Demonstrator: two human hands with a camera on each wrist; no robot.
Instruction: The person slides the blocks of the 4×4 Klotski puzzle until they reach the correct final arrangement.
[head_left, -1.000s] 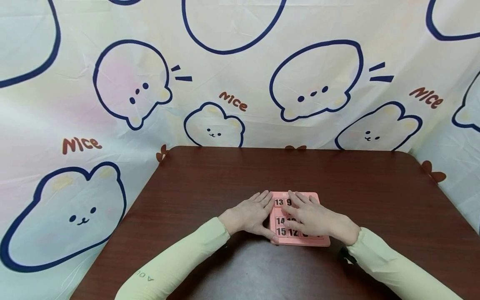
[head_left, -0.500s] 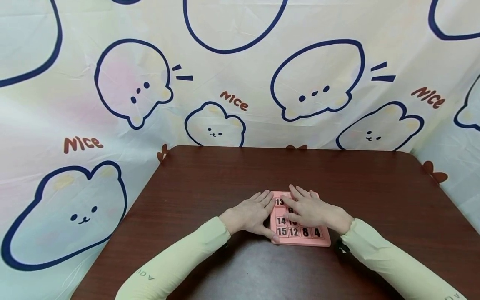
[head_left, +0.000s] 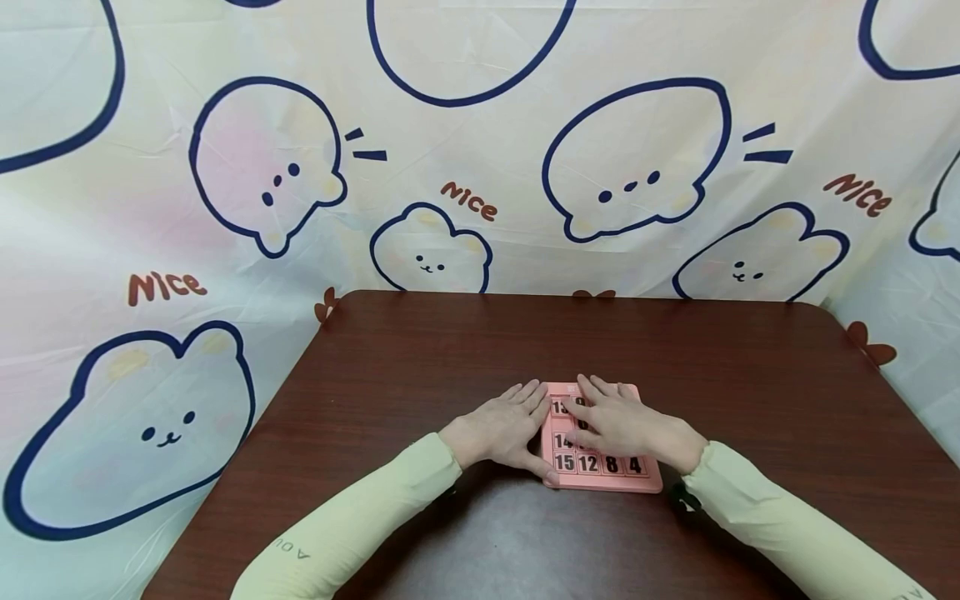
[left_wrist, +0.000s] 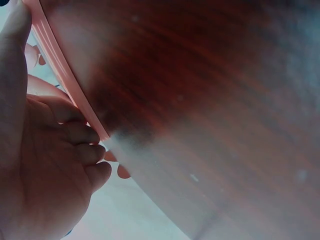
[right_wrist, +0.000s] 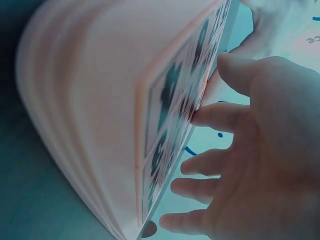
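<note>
A pink sliding number puzzle (head_left: 600, 482) lies flat on the table, its tiles printed with black numbers. The bottom row of tiles (head_left: 588, 463) reads 15, 12, 8, 4. Along its left side rests my left hand (head_left: 498, 429), fingers extended and thumb at the near left corner. My right hand (head_left: 626, 425) spreads over the upper right of the board and hides several tiles. Its index fingertip is at the 13 tile (head_left: 557, 407). In the right wrist view a finger (right_wrist: 215, 116) meets the tile face while the others stay spread. The left wrist view shows the puzzle's pink edge (left_wrist: 70, 75) against my hand.
The dark brown wooden table (head_left: 420, 350) stretches around the puzzle. A pale cloth backdrop (head_left: 517, 158) with bear drawings hangs behind the table and at both sides.
My right hand has shifted away from me and slightly left, uncovering the 8 and 4 tiles, then eased slightly back. The 13 tile sits a little nearer me. My left hand stays put.
</note>
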